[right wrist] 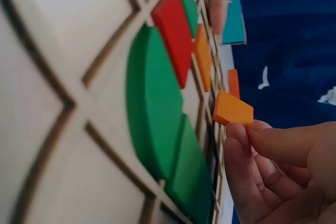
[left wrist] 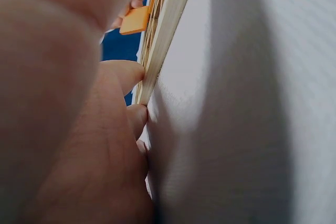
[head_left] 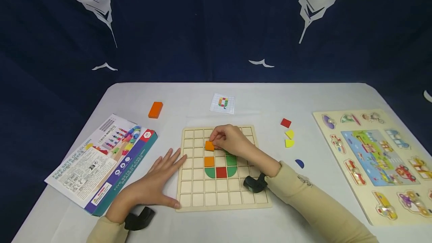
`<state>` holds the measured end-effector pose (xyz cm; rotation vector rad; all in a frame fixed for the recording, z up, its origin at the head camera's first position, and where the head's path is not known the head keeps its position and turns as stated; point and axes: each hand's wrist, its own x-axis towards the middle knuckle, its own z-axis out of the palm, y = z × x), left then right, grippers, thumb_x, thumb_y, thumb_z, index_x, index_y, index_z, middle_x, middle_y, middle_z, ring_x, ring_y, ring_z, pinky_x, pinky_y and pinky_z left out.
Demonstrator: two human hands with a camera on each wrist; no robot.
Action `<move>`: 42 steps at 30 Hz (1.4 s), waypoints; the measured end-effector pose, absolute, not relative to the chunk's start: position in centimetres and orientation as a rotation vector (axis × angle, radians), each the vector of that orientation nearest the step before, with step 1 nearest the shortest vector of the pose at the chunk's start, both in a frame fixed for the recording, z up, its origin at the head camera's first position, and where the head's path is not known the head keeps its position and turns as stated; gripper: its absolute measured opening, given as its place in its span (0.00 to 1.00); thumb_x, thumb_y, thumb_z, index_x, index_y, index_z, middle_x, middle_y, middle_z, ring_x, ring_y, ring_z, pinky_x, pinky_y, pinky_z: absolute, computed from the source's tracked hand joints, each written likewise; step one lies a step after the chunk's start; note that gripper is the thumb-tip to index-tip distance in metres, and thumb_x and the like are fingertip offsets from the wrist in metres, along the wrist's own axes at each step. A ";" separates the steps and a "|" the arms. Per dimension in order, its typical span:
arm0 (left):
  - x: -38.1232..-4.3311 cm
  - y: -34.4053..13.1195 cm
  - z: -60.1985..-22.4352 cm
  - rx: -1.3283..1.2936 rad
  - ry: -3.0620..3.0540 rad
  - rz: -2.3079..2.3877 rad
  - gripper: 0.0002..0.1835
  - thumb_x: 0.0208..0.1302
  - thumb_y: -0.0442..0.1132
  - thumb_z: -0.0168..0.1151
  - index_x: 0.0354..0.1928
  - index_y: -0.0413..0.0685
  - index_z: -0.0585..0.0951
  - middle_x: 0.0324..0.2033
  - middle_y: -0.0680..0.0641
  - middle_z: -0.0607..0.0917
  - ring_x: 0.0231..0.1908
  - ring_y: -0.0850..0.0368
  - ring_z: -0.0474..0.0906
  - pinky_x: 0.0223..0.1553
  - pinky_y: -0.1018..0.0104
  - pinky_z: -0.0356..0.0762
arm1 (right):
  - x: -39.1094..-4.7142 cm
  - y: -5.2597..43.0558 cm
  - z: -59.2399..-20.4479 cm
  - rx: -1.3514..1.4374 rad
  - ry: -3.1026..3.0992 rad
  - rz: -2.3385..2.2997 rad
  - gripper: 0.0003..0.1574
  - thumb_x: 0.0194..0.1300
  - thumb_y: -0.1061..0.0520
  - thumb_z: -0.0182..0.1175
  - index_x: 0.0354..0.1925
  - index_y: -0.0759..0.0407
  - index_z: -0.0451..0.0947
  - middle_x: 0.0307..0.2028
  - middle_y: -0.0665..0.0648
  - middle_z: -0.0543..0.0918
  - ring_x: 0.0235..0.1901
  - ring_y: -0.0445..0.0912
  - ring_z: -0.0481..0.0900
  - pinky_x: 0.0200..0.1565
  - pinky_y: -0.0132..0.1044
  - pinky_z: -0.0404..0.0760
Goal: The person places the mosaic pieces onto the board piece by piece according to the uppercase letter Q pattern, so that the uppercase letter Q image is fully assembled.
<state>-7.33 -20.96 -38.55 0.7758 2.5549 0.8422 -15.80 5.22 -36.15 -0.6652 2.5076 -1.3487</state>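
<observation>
A wooden grid board [head_left: 198,186] lies on the table in front of me. My right hand [head_left: 233,140] pinches an orange square tile [head_left: 209,146] between thumb and fingertips; in the right wrist view this orange tile [right wrist: 233,109] is tilted, just above the board. Set in the grid are another orange tile [head_left: 209,161], a red square [head_left: 221,172], two green rounded-corner pieces [head_left: 210,173] and a green square [head_left: 231,160], partly beside my right forearm. My left hand [head_left: 153,183] lies with fingers spread, its fingertips and thumb touching the board's left edge.
A pattern card [head_left: 231,105] lies behind the board, an orange block [head_left: 155,110] to its left. Loose red [head_left: 285,123], yellow [head_left: 289,143] and blue [head_left: 299,163] pieces lie on the right. A toy box [head_left: 111,160] stands left, a picture puzzle [head_left: 354,194] far right.
</observation>
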 end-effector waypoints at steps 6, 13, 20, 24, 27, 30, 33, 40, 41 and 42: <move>-7.3 -20.9 -38.6 0.784 2.555 0.834 0.67 0.33 0.63 0.75 0.73 0.47 0.49 0.72 0.44 0.41 0.69 0.46 0.27 0.64 0.44 0.28 | -15.5 4.9 -36.5 -0.744 2.542 -1.254 0.07 0.58 0.72 0.60 0.29 0.62 0.79 0.22 0.51 0.79 0.22 0.42 0.78 0.29 0.30 0.77; -7.3 -20.9 -38.5 0.783 2.556 0.834 0.66 0.33 0.62 0.76 0.73 0.47 0.49 0.72 0.44 0.41 0.69 0.46 0.27 0.64 0.43 0.28 | -15.2 5.0 -36.3 -0.785 2.656 -1.160 0.05 0.58 0.66 0.64 0.27 0.59 0.81 0.24 0.47 0.80 0.26 0.38 0.75 0.33 0.31 0.75; -7.5 -20.8 -38.6 0.777 2.557 0.844 0.66 0.32 0.62 0.76 0.73 0.49 0.50 0.72 0.45 0.42 0.69 0.46 0.28 0.64 0.43 0.28 | -14.3 8.6 -35.8 -0.713 2.657 -1.265 0.07 0.60 0.65 0.62 0.38 0.62 0.84 0.34 0.52 0.83 0.33 0.42 0.77 0.38 0.36 0.77; -7.5 -20.8 -38.6 0.770 2.555 0.849 0.66 0.32 0.61 0.76 0.73 0.49 0.50 0.72 0.45 0.42 0.69 0.46 0.28 0.64 0.43 0.27 | -13.8 13.3 -35.1 -0.538 2.763 -1.331 0.09 0.60 0.65 0.62 0.40 0.65 0.83 0.37 0.56 0.84 0.35 0.46 0.80 0.38 0.37 0.78; -7.4 -20.9 -38.5 0.768 2.552 0.856 0.66 0.32 0.62 0.76 0.73 0.49 0.50 0.72 0.44 0.42 0.69 0.46 0.28 0.63 0.43 0.27 | -13.2 17.3 -35.0 -0.359 2.905 -1.318 0.09 0.61 0.64 0.61 0.40 0.66 0.82 0.37 0.60 0.84 0.35 0.50 0.81 0.34 0.35 0.78; -7.2 -21.0 -38.6 0.770 2.553 0.858 0.67 0.32 0.62 0.76 0.73 0.49 0.50 0.72 0.44 0.42 0.69 0.46 0.28 0.63 0.43 0.27 | -12.5 20.2 -35.3 -0.177 3.005 -1.272 0.09 0.63 0.64 0.60 0.40 0.67 0.82 0.37 0.62 0.84 0.36 0.52 0.80 0.32 0.36 0.76; -7.2 -21.1 -38.6 0.770 2.558 0.858 0.67 0.32 0.62 0.76 0.73 0.49 0.50 0.72 0.45 0.42 0.69 0.46 0.27 0.63 0.43 0.27 | -12.0 21.7 -35.8 -0.099 3.042 -1.202 0.08 0.62 0.65 0.59 0.40 0.67 0.82 0.38 0.64 0.83 0.38 0.54 0.79 0.33 0.39 0.74; -7.3 -21.0 -38.6 0.775 2.552 0.863 0.66 0.32 0.61 0.76 0.73 0.49 0.50 0.72 0.45 0.42 0.69 0.46 0.27 0.63 0.43 0.27 | -12.1 22.5 -36.7 -0.098 3.066 -1.059 0.10 0.58 0.68 0.61 0.40 0.68 0.81 0.36 0.65 0.82 0.35 0.56 0.77 0.33 0.41 0.75; -7.3 -20.9 -38.6 0.774 2.551 0.862 0.66 0.32 0.61 0.76 0.73 0.49 0.50 0.72 0.45 0.42 0.69 0.46 0.27 0.64 0.43 0.27 | -12.2 22.4 -36.7 -0.098 3.067 -1.038 0.10 0.57 0.68 0.62 0.40 0.68 0.81 0.35 0.64 0.81 0.34 0.56 0.77 0.32 0.41 0.75; -7.3 -20.9 -38.6 0.773 2.552 0.858 0.67 0.32 0.61 0.76 0.73 0.49 0.50 0.72 0.45 0.42 0.69 0.47 0.27 0.64 0.43 0.27 | -12.2 22.4 -36.8 -0.107 3.068 -1.020 0.11 0.56 0.68 0.63 0.40 0.68 0.81 0.34 0.64 0.81 0.33 0.55 0.76 0.32 0.41 0.74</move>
